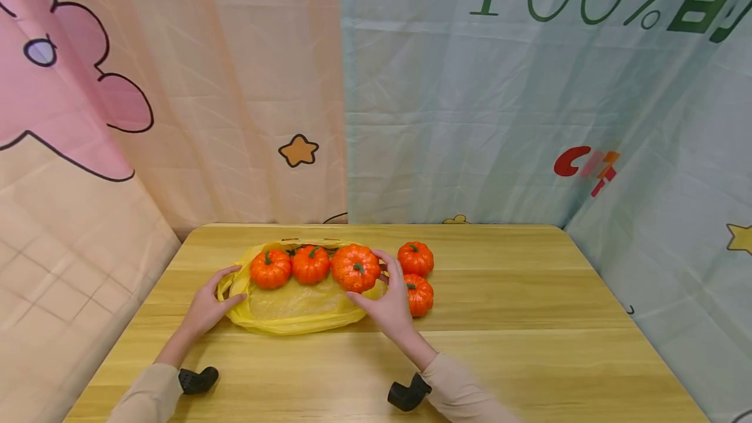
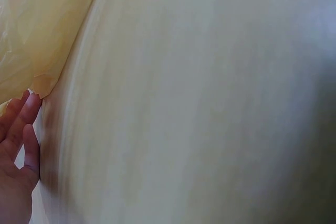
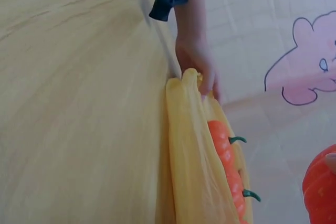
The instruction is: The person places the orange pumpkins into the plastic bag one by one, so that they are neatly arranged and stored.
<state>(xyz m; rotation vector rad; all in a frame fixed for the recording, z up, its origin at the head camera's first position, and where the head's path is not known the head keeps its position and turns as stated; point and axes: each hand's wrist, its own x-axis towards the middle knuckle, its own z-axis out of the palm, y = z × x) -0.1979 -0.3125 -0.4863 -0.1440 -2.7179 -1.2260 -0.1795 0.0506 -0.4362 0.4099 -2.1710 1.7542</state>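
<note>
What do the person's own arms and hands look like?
The left sleeve and right sleeve are plain beige. Beside the left one is a black curved device, beside the right a black bent device. The left hand and right hand wear no gloves; no cables or markings show on either arm.

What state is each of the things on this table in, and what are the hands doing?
Yellow bag: mouth open, lying on the table.
Left pumpkin: inside the bag.
Middle pumpkin: inside the bag.
Held pumpkin: gripped, over the bag's right end.
Far loose pumpkin: on the table.
Near loose pumpkin: on the table, partly hidden.
Left hand: holding the bag's left edge.
Right hand: gripping the held pumpkin.
</note>
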